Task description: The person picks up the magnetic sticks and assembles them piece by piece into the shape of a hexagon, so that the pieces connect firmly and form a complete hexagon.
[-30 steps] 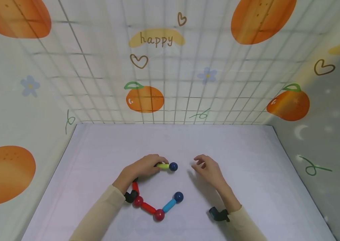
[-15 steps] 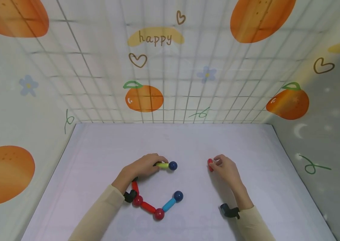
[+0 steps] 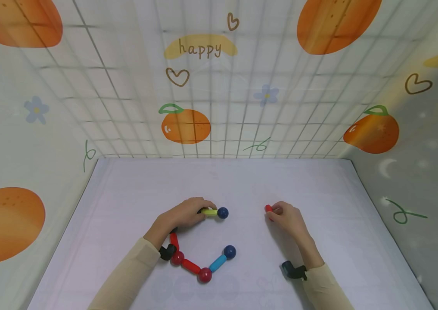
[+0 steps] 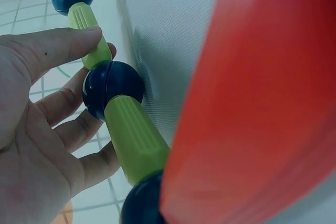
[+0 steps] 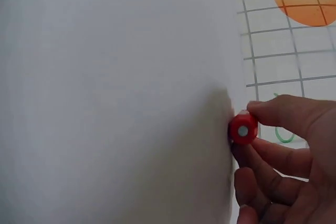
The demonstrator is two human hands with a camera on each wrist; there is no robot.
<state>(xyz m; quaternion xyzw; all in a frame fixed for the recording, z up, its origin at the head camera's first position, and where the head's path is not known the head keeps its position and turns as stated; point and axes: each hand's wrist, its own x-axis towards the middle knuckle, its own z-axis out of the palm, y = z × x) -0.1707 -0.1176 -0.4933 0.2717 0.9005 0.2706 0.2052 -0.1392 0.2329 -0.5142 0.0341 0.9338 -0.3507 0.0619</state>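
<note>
My left hand [image 3: 187,214] pinches a yellow-green magnetic rod [image 4: 86,17] between thumb and fingers. A dark blue ball [image 3: 223,212] caps the rod's outer end. Its other end meets a second blue ball [image 4: 113,88], from which another green rod [image 4: 136,139] runs back to a further blue ball. To the right and apart from this chain, my right hand [image 3: 287,219] holds a short red magnetic rod [image 3: 268,208] by thumb and fingertips. In the right wrist view, a silvery dot shows on the end of the red rod [image 5: 243,128].
The chain curves toward me through red rods [image 3: 191,266] and red balls [image 3: 205,275]. A light blue rod [image 3: 218,263] and a blue ball [image 3: 230,252] finish it. It lies on a white tabletop [image 3: 312,185], with a fruit-print curtain [image 3: 125,107] behind.
My right hand has moved to the right, and the red rod has come into view in its fingers. Lately it has shifted slightly left, turning the rod. My left hand has stayed in place.
</note>
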